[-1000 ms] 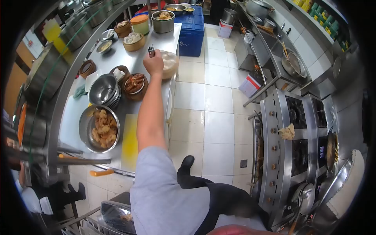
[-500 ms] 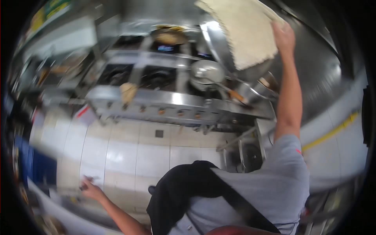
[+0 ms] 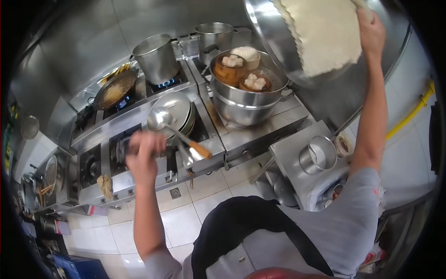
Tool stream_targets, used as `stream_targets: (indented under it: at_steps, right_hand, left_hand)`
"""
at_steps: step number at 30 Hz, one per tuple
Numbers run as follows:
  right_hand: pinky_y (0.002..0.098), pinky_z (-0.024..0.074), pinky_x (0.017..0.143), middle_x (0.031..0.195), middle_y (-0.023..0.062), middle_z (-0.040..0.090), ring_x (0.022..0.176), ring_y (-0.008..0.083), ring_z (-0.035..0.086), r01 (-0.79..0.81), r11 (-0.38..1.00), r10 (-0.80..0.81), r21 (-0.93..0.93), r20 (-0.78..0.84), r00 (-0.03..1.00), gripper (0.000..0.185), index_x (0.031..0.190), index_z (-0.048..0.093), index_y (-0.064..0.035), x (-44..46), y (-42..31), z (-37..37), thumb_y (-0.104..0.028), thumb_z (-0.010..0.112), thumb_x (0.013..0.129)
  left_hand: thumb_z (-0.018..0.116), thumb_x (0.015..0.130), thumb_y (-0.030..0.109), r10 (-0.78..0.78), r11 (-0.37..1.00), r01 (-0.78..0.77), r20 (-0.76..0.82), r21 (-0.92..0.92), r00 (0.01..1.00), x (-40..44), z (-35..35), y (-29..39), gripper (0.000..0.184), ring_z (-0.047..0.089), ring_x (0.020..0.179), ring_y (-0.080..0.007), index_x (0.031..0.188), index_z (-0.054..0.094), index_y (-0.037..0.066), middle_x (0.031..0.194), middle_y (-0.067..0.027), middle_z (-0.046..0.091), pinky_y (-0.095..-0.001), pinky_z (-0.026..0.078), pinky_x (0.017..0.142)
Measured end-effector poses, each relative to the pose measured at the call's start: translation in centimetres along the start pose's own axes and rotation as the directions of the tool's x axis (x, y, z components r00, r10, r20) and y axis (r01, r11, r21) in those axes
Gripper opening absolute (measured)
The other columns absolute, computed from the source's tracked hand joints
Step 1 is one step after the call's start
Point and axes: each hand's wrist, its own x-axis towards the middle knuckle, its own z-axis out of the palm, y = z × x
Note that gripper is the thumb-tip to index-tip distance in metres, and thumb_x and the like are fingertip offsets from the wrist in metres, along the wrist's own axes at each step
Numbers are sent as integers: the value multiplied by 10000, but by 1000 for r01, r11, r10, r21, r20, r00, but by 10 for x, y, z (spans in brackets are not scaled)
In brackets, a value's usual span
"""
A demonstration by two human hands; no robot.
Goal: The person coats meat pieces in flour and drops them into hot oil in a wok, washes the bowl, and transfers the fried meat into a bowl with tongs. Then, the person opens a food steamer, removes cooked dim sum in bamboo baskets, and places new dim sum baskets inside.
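Note:
My right hand (image 3: 371, 35) is raised at the upper right, its fingers closed on a cream cloth with a zigzag edge (image 3: 325, 37) that lies against a big round steel lid (image 3: 267, 32). Below and left of the lid stands a steel steamer pot (image 3: 246, 109), uncovered. Inside it sit two small bamboo steamer baskets (image 3: 227, 72) of white buns and a larger white bun (image 3: 246, 55). My left hand (image 3: 145, 151), smeared by motion, is closed in front of the stove, with something dark and blurred at its fingers. Near it, a wooden-handled ladle (image 3: 160, 118) rests on stacked pans (image 3: 179, 104).
A wok with frying food (image 3: 114, 93) and a tall pot (image 3: 157, 60) stand over lit burners. Another pot (image 3: 214, 37) is behind. At right, a side table (image 3: 290, 151) bears a steel container (image 3: 318, 156). A cloth (image 3: 106, 186) hangs on the stove front.
My left hand has come up from the lower left to the stove front. The view has swung right, bringing the steamer pot into sight. The lid and cloth stay in my raised right hand.

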Motion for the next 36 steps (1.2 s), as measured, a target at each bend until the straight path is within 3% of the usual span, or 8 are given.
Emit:
stream_targets:
  at_steps: [1,3,10,16,21,23,28,36]
  right_hand:
    - [357,500,840,972,200,714,918,279,678,3,989,-4,-146,-8,1000,443,1105,692,-6,10,34,-3,-402,613,922]
    - [351,494,857,992,180,716,927,255,671,-49,998,50,-32,42,998,470,1122,694,-24,11,87,-11,-433,623,903]
    - [285,470,879,1049,82,707,941,159,632,-156,987,157,-30,29,987,378,1208,659,2,-15,149,-24,-282,561,978]
    - [264,464,861,1040,66,693,943,132,620,-272,962,273,-18,84,958,348,1195,655,10,-23,183,-13,-249,560,985]
    - [257,464,823,983,37,684,890,104,598,-232,972,229,35,74,971,305,1143,669,8,-29,201,-1,-240,597,981]
    - [255,463,816,968,31,682,880,102,594,-222,975,221,15,69,973,305,1136,672,9,-29,202,1,-243,598,980]
    - [249,458,803,937,22,679,865,97,585,-230,972,227,40,81,971,309,1120,675,13,-24,209,-3,-252,604,977]
    - [266,460,832,956,39,686,886,113,588,-224,974,225,-39,29,974,367,1120,682,19,-11,217,-8,-302,615,954]
  left_hand:
    - [597,952,127,-11,1000,11,-2,0,1000,48,33,-15,252,510,657,-152,733,515,31,714,-60,531,-330,459,685]
    - [624,944,134,-35,998,36,28,-58,999,140,87,-58,250,548,673,-166,734,547,22,696,-60,535,-345,498,703]
    - [653,924,157,-47,999,47,18,-6,999,304,171,-194,263,590,656,-187,718,553,27,683,-70,566,-320,490,669]
    - [653,911,148,-120,982,113,41,149,992,331,181,-239,231,556,593,-174,740,558,24,644,-61,553,-322,453,584]
    - [615,895,158,-248,965,249,-20,77,969,339,196,-251,191,496,484,-155,789,575,5,602,-43,517,-330,415,462]
    - [600,892,151,-192,941,208,-83,267,978,342,210,-242,180,484,469,-143,784,580,8,583,-34,495,-309,424,451]
    - [546,872,106,-251,968,251,21,-5,968,355,256,-209,260,320,438,-119,642,425,114,542,23,327,-333,374,455]
    - [579,854,83,-307,945,313,79,-94,949,324,315,-225,156,372,443,-126,724,501,48,564,-8,400,-320,362,442]
